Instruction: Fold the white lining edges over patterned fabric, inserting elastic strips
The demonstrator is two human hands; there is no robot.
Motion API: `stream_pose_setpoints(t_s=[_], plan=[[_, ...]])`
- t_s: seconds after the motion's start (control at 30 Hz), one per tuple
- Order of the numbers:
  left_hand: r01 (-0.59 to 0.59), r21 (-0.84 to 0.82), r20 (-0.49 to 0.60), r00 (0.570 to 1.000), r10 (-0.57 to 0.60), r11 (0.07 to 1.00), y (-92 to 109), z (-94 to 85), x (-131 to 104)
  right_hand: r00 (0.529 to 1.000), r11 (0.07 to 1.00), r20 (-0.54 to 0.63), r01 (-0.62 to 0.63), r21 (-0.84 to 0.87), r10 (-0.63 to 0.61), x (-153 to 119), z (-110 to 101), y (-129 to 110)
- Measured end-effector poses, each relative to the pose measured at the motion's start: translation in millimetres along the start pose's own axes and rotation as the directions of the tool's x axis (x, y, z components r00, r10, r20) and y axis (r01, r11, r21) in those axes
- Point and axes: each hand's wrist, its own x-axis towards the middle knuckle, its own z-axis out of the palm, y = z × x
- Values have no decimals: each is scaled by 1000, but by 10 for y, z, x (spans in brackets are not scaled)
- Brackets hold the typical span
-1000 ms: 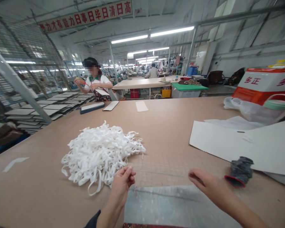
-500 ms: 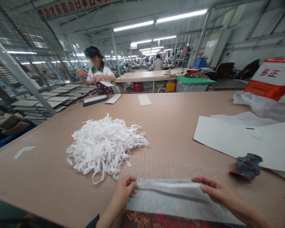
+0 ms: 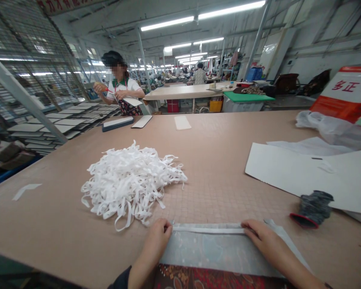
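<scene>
A narrow white strip [image 3: 209,230] lies straight along the far edge of a piece of fabric, whose pale grey side [image 3: 210,249] faces up. The near part of the fabric shows a dark red pattern [image 3: 186,275]. My left hand [image 3: 160,236] is closed, thumb and fingers pinching the strip's left end against the fabric's corner. At the other end, my right hand [image 3: 260,237] grips the strip between thumb and fingers, its wrist resting over the fabric. Just beyond my left hand sits a big loose pile of white strips [image 3: 132,180].
To the right are a dark grey knitted cuff [image 3: 314,208] with a red rim and large white boards [image 3: 307,172]. A stray strip [image 3: 27,190] lies far left. Across the brown table [image 3: 216,160], a person [image 3: 122,88] holds a pale panel; stacked panels [image 3: 63,120] stand beside them.
My right hand has moved slightly left, and its outstretched fingers have closed on the strip. The strip now lies straighter and flatter. My left hand stays at its end.
</scene>
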Motion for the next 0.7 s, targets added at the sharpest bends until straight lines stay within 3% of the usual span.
stream_pose_setpoints(t_s=[0.27, 0.47, 0.57, 0.7], plan=[[18, 156, -8, 1000, -17, 988, 95, -9, 8, 1000, 999, 19, -22, -48, 23, 3, 62, 21], [-22, 418, 31, 999, 10, 908, 185, 14, -40, 1000, 996, 7, -30, -88, 31, 24, 72, 6], [-163, 591, 34, 984, 178, 790, 221, 35, -95, 1000, 992, -6, -19, -122, 18, 23, 72, -16], [-413, 740, 207, 891, 405, 531, 210, 63, -129, 1000, 990, -22, -25, -140, 22, 21, 44, -76]])
